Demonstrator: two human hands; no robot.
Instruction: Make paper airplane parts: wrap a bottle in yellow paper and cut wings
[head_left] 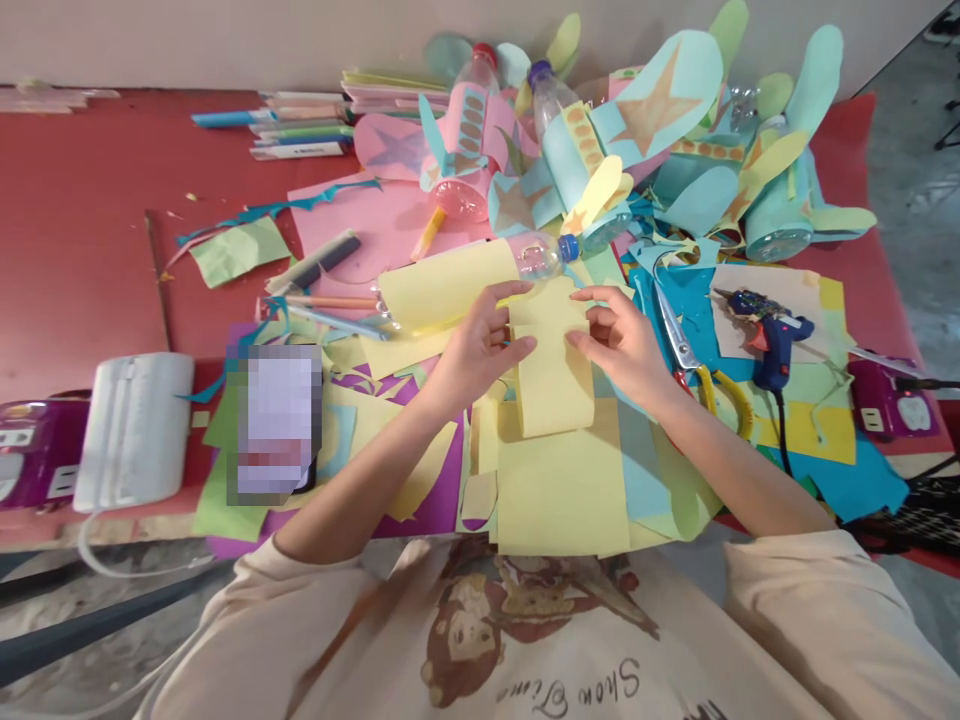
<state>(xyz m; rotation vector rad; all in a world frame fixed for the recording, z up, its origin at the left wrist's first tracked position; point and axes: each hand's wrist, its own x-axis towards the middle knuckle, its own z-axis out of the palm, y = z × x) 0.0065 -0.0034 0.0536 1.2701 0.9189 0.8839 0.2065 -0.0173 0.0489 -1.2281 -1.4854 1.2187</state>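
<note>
The left hand (484,345) and right hand (622,345) pinch opposite edges of a folded pale-yellow paper strip (556,385) over a yellow sheet (562,495), hemmed in by a paper-wrapped plastic bottle (450,285) just beyond, yellow-handled scissors (684,352) and a glue gun (774,350) to the right, and a pixelated phone (276,415) to the left.

A wrapped bottle (457,285) bars the fingers (519,352) ahead, scissors (681,348) rightward — red tabletop (82,220) offers room far left.

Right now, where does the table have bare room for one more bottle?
At left, the red table is bare between wall, white box and stick; a smaller patch, between stick and green scrap. Crowded around left hand and right hand: paper, bottles, scissors.
</note>
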